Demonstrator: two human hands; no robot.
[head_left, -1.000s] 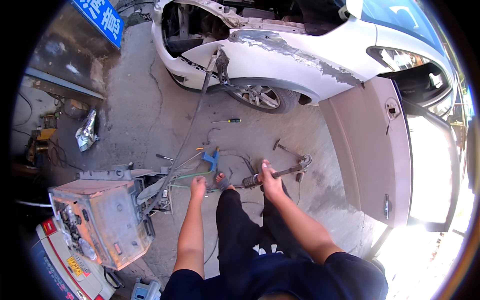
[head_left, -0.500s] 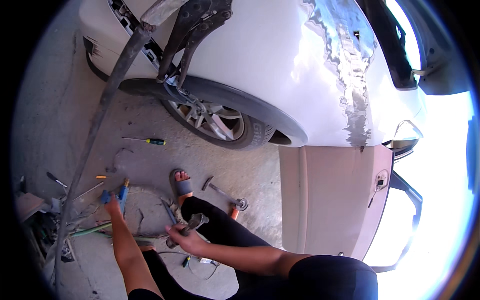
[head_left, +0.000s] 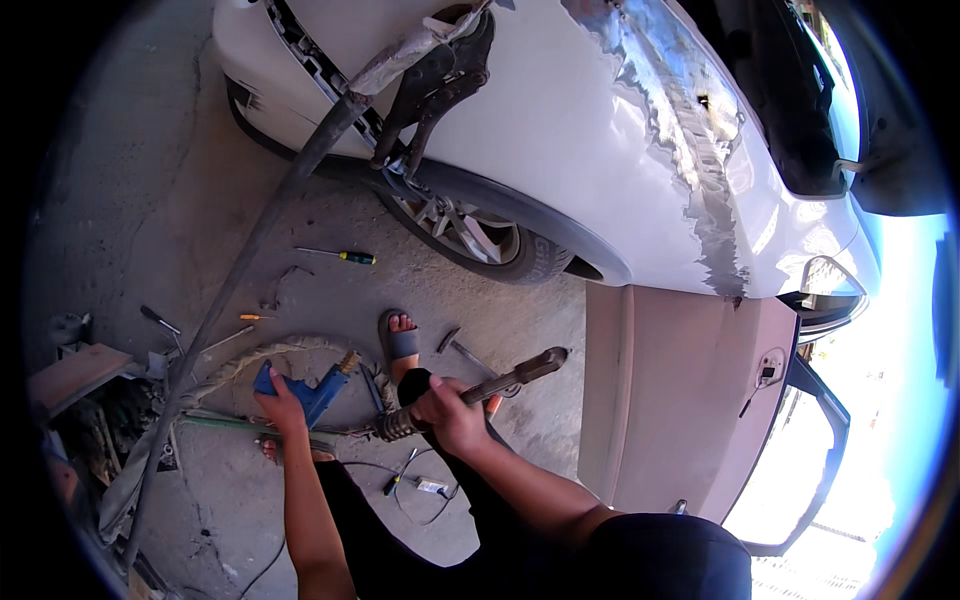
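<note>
My left hand is closed round the grip of a blue pistol-shaped tool with a brass-coloured tip, held above the concrete floor. In my right hand is a rod-like metal tool, with a thicker blunt head at its upper right end and a ribbed, coil-like part at its lower left. Its tip points toward the open door of a white car. Neither tool touches the car. The fingers of my right hand wrap the rod's middle.
A long dark bar slants across the left, beside a black metal clamp at the car's fender. A screwdriver and a hammer lie on the floor. Wooden boards and clutter stand at left. The car door is open.
The view has shifted, so the car sits further right. Both tools stay held; the rod-like tool has swung up and now points to the upper right, and the blue tool is seen more fully.
</note>
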